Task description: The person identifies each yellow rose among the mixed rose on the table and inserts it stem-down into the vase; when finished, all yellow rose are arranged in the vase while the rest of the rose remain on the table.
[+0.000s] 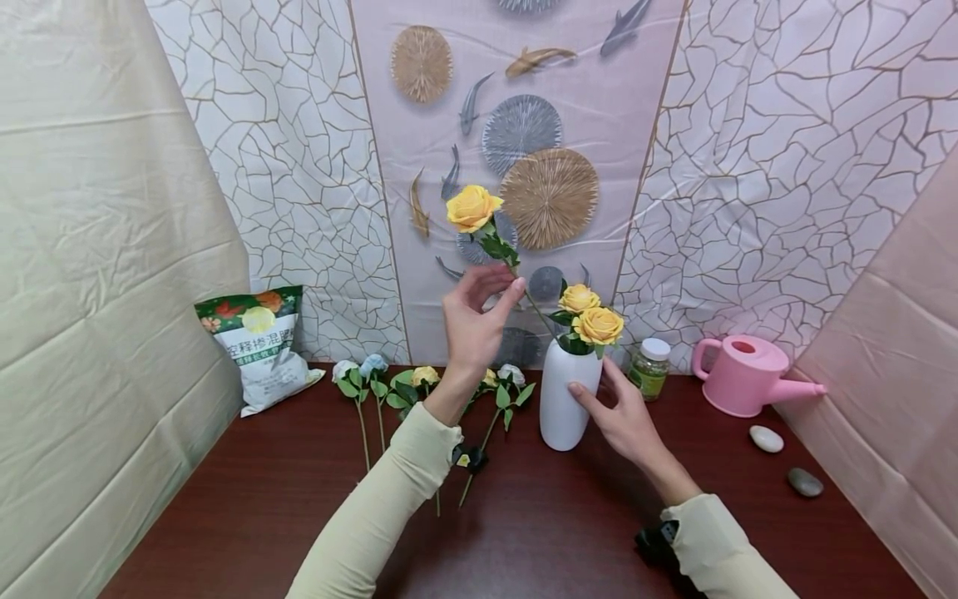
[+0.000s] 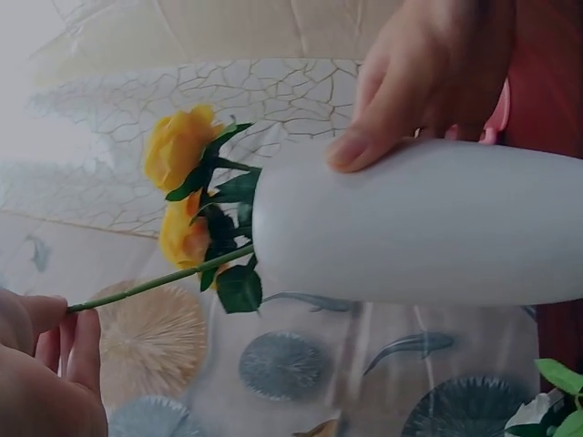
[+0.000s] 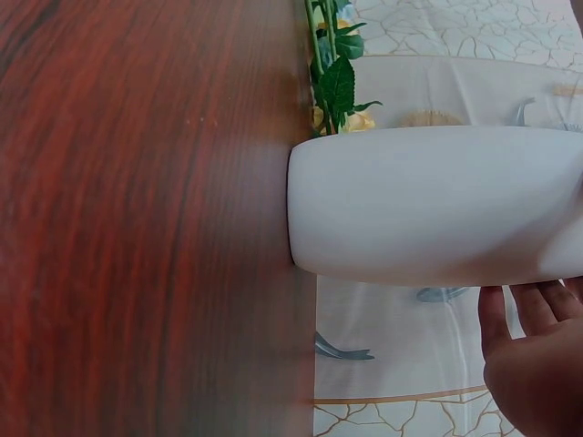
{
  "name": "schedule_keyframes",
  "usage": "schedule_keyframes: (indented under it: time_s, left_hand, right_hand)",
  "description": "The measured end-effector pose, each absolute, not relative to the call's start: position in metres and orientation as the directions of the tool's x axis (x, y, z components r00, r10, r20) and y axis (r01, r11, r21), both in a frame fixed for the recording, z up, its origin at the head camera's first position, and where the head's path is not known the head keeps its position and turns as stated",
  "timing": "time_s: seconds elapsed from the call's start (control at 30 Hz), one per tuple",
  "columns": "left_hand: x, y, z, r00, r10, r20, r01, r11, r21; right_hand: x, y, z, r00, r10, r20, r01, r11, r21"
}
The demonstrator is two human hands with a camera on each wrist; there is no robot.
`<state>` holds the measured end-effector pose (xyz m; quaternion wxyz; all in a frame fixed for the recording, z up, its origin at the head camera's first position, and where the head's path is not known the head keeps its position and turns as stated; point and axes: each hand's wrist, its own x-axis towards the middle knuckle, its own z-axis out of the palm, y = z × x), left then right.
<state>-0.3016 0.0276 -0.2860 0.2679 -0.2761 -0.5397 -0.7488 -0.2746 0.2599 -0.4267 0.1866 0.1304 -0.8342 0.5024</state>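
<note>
In the head view my left hand (image 1: pixel 479 316) pinches the stem of a yellow rose (image 1: pixel 473 209) between thumb and fingers. The bloom rises above the hand, and its green stem (image 2: pixel 164 284) slants down to the mouth of a white vase (image 1: pixel 566 399), where its lower end is hidden. Two more yellow roses (image 1: pixel 599 325) stand in the vase with dark green leaves round the rim. My right hand (image 1: pixel 619 413) holds the vase from the right side, thumb across the front. In the right wrist view, the base of the vase stands on the table (image 3: pixel 146 228).
Several cut flowers (image 1: pixel 374 366) lie on the table left of the vase, by a fertiliser bag (image 1: pixel 258 349). Right of the vase stand a white-lidded jar (image 1: pixel 649 370) and a pink watering can (image 1: pixel 748 374). A white stone (image 1: pixel 767 438) and a grey stone (image 1: pixel 805 482) lie nearer.
</note>
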Motion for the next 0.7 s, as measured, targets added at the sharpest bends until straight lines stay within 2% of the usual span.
schedule_keyframes:
  time_s: [0.37,0.6,0.7]
  left_hand:
    - [-0.303,0.042,-0.307,-0.738,-0.042,0.674,0.671,-0.15,0.726]
    - [-0.319,0.05,-0.337,-0.769,0.021,0.639,0.638,-0.043,0.769]
    - [-0.32,0.053,-0.342,-0.796,0.046,0.604,0.604,-0.015,0.797]
  right_hand:
    - [-0.274,0.261,-0.427,-0.901,-0.031,0.433,-0.397,0.463,-0.792]
    - [-0.248,0.247,-0.395,-0.903,-0.047,0.428,-0.4,0.461,-0.793]
    - [-0.249,0.247,-0.396,-0.902,-0.046,0.43,-0.401,0.462,-0.791]
